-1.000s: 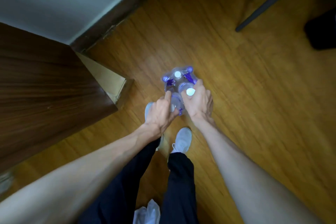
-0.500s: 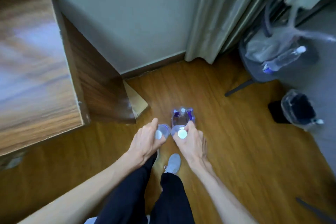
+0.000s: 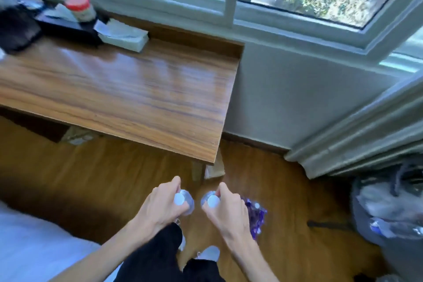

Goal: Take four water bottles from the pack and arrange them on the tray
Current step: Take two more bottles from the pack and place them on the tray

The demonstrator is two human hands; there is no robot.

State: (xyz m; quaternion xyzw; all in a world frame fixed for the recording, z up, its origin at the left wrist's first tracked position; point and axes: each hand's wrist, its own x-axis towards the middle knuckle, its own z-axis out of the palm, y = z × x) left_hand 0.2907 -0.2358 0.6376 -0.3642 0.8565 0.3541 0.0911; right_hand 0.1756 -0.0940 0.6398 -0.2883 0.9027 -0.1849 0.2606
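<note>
My left hand (image 3: 160, 208) grips a clear water bottle with a white cap (image 3: 179, 199) by its neck. My right hand (image 3: 225, 213) grips a second white-capped bottle (image 3: 212, 201) the same way. Both bottles hang upright over the wooden floor, side by side and a little apart. The purple-printed plastic pack (image 3: 256, 215) lies on the floor just right of my right hand, partly hidden behind it. No tray can be picked out; a black flat object (image 3: 66, 27) lies at the far left of the desk.
A wooden desk (image 3: 137, 98) stands ahead, its corner just beyond my hands. On its far left are a red-lidded jar (image 3: 80, 8) and a white tissue pack (image 3: 124, 38). A lined bin (image 3: 389, 208) stands at the right. A window and a curtain fill the back.
Both hands have lifted one bottle each out of the pack. My view has swung up from the floor to the desk and window; the pack stays on the floor.
</note>
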